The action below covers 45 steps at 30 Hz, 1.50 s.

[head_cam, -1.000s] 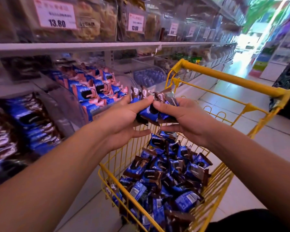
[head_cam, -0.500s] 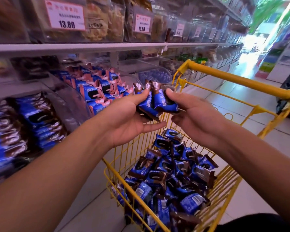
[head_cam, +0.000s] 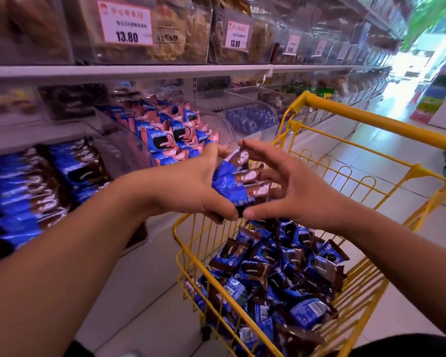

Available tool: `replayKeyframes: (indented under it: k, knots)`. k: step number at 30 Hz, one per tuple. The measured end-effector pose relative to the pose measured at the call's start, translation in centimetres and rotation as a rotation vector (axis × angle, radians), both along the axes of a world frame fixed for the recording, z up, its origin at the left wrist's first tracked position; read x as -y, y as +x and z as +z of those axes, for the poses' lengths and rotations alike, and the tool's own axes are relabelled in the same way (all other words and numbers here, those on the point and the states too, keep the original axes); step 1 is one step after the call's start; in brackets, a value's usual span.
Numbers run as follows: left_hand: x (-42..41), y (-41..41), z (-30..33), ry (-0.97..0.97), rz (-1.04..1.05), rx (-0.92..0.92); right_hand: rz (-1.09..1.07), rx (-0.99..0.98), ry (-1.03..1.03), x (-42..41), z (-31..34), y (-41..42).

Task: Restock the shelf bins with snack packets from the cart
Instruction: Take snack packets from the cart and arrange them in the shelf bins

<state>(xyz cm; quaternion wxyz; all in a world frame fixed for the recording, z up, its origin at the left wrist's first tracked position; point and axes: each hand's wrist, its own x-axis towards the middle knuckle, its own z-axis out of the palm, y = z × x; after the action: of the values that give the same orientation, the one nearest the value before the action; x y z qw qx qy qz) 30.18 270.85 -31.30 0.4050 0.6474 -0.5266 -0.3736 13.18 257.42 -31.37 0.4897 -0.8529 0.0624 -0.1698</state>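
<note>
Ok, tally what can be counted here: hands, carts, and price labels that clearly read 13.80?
Hands: 2, left hand and right hand
Carts: 1, yellow cart
Price labels reading 13.80: 2
Total: 5
The packets overlap too much to count.

Bare forearms, no sleeves, bare hands (head_cam: 191, 186)

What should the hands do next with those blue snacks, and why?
Probably carry the bunch of packets left to the bin of blue-and-brown packets. The left hand grips them, the right hand is open beside them, and both are above the cart.
</note>
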Motion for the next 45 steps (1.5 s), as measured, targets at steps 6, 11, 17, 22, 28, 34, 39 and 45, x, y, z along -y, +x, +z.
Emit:
replayKeyframes:
  k: [6, 11, 17, 22, 28, 34, 39, 45]
  knots:
    - [-1.9, 0.0, 1.0, 0.027, 0.093, 0.062, 0.049, 0.013, -0.333, -1.9, 1.4, 1.9]
    - [-6.3, 2.5, 1.6, -0.053, 0.268, -0.156, 0.025, -0.043, -0.717, -5.5, 4.6, 6.6]
    - [-11.2, 7.0, 1.8, -0.263, 0.601, -0.278, 0.183, -0.093, -1.002, -10.0, 7.5, 17.4]
    - [-14.0, 11.5, 1.6, -0.233, 1.038, -0.103, 0.276, -0.210, -1.074, -11.6, 7.5, 24.4]
    - [-15.5, 15.1, -2.7, 0.526, 0.881, 0.805, 0.338, -0.416, -1.369, -13.1, 4.3, 28.6]
    - [-15.1, 16.3, -4.2, 0.673, 0.746, 0.804, 0.446, -0.509, -1.443, -12.9, 2.5, 28.6]
    - [-14.9, 16.1, -4.3, 0.718, 0.731, 0.792, 0.357, -0.629, -1.754, -12.0, 0.8, 27.3]
    - [-14.8, 14.2, -2.6, 0.680, 0.802, 0.769, 0.345, -0.690, -1.751, -13.2, 1.1, 27.2]
